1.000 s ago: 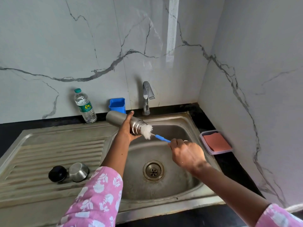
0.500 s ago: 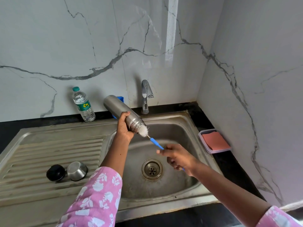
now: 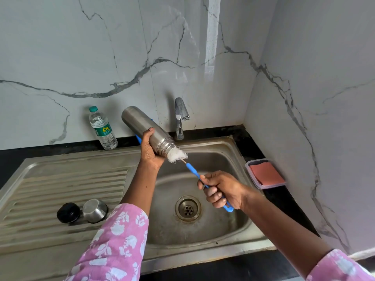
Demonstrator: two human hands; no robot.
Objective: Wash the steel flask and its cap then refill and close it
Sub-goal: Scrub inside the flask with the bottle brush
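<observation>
The left grip (image 3: 149, 152) curled round the tilted cylindrical steel flask (image 3: 142, 126). The right grip (image 3: 225, 189) clenched a blue-handled white-bristled brush (image 3: 191, 169) at its mouth.

- Flask (image 3: 142, 126): brushed steel with a soft satin sheen.
- Sink (image 3: 203, 254): duller steel, ribbed, scuffed and stained.
- Brush (image 3: 192, 171): smooth blue plastic handle, fluffy white bristles.
- Wall (image 3: 81, 47): glossy, veined, marble-look panels.
- Bottle (image 3: 102, 128): clear plastic.
- Black cap (image 3: 68, 212): matt plastic.

The flask (image 3: 142, 126) tipped higher, brush (image 3: 191, 169) drawn outward.
</observation>
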